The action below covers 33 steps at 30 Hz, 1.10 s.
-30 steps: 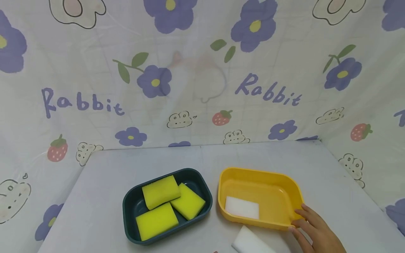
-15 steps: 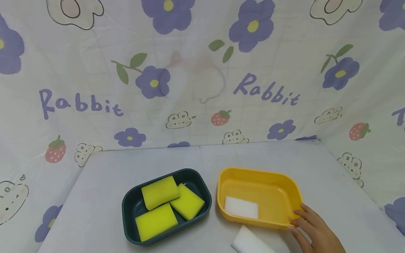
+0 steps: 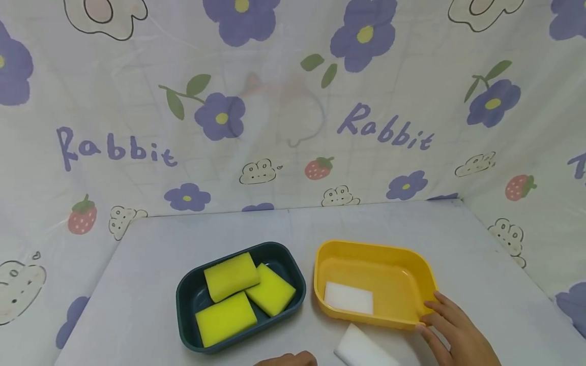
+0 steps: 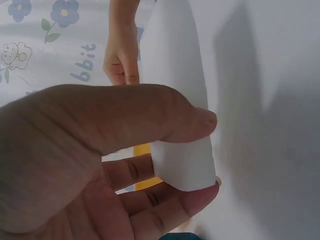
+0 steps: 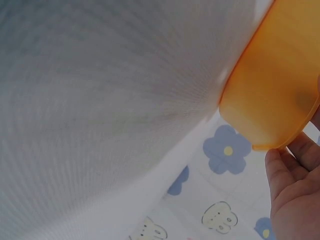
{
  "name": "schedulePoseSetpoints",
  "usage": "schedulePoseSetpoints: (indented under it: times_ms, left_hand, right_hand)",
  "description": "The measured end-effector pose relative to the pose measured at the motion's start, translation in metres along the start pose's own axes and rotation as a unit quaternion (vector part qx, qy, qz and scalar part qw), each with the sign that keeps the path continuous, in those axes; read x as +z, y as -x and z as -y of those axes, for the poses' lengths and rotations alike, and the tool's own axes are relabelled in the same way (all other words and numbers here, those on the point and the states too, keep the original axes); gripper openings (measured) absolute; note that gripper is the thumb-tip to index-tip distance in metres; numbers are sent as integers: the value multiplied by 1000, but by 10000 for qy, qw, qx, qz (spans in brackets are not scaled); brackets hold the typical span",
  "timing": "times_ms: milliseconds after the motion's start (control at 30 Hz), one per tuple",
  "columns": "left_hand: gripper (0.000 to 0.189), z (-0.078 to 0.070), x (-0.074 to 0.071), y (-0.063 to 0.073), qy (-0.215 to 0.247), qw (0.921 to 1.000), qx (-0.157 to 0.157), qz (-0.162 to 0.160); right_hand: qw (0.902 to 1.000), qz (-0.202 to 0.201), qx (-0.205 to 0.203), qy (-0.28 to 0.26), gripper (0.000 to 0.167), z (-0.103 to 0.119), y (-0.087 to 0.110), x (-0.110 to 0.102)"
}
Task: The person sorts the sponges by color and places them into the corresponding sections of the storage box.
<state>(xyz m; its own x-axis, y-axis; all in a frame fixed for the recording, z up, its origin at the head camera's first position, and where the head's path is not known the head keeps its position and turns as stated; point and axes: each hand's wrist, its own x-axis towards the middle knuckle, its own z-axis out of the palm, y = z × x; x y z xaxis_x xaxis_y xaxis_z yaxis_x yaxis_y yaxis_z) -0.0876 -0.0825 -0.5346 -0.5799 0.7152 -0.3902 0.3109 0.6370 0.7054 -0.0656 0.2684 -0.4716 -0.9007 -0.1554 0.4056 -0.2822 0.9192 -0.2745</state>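
Note:
My left hand (image 4: 150,150) pinches a white sponge (image 4: 182,165) between thumb and fingers in the left wrist view. Only that hand's curled knuckles show at the head view's bottom edge. Right of them lies a white sponge (image 3: 363,348), cut off by the frame; I cannot tell if it is the same one. My right hand (image 3: 460,333) grips the near right corner of a yellow tray (image 3: 398,284) with its fingertips at the rim. Another white sponge (image 3: 349,298) lies in this tray's left part. The right wrist view shows the fingers at the yellow rim.
Left of the yellow tray stands a dark green tray (image 3: 183,300) holding three yellow sponges (image 3: 226,319), one partly overlapping another. Both trays stand on a white table (image 3: 366,223). A cloth (image 3: 274,147) printed with flowers and rabbits hangs behind the table and along its sides.
My left hand has come into the head view at the bottom edge, left of the loose white sponge. My right hand, both trays and the sponges inside them have stayed in place.

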Motion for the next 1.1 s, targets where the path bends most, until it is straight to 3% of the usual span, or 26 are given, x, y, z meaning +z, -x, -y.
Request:
schedulePoseSetpoints:
  times_ms: [67,100,167,200,267,767,900,1100]
  left_hand:
    - [30,-5,-11,1,-301,9977,557,235]
    - [33,-16,-20,7,-698,9934,881,237]
    - [41,-42,-34,20,-1708,9746,1451,28]
    - [44,-55,-41,27,-2010,9665,1596,-41]
    - [47,-69,-49,34,-2230,9593,1729,-145]
    - [65,-98,-71,24,-1578,9766,1310,-651]
    - [66,-103,-73,19,-1612,9720,1358,-1037]
    - [70,-107,-73,8,-1656,9588,1593,-1668]
  right_hand:
    - [10000,-1,4,19,16,0,-1,0]
    - [10000,-13,-16,32,17,1,-1,0]
    - [10000,-3,-15,24,16,1,-1,1]
    - [10000,0,-31,16,17,0,-1,1]
    - [10000,31,-25,-6,16,0,-1,2]
    - [9997,184,144,-39,15,1,-2,-1]
    - [9999,77,70,-69,15,0,-1,1]
    - [9997,-179,-160,-104,19,-5,0,3]
